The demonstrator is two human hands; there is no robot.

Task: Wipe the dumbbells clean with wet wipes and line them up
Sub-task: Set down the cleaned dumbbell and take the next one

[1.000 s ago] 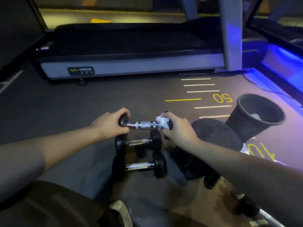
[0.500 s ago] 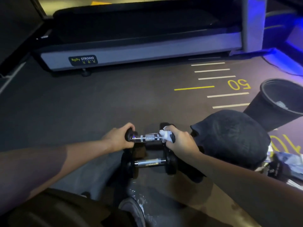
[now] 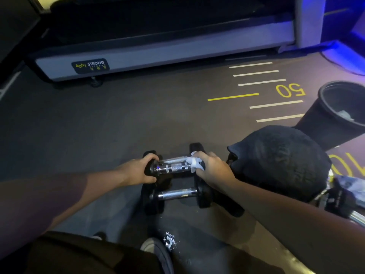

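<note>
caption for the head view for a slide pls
Left hand steadies a dumbbell while right hand wipes it with a wet wipe.

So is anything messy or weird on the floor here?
Yes. A small white crumbly patch lies on the dark floor near the person's shoe; what it is can't be told. The black bin at right seems tipped, a wipe inside.

dumbbells: three in view, one (image 3: 173, 167) held, one (image 3: 175, 194) on the floor, one (image 3: 194, 149) mostly hidden behind
hands: two, left (image 3: 138, 171), right (image 3: 213, 171)
wet wipe (image 3: 194, 164): one
bin (image 3: 335, 115): one
treadmill (image 3: 167, 46): one
</note>
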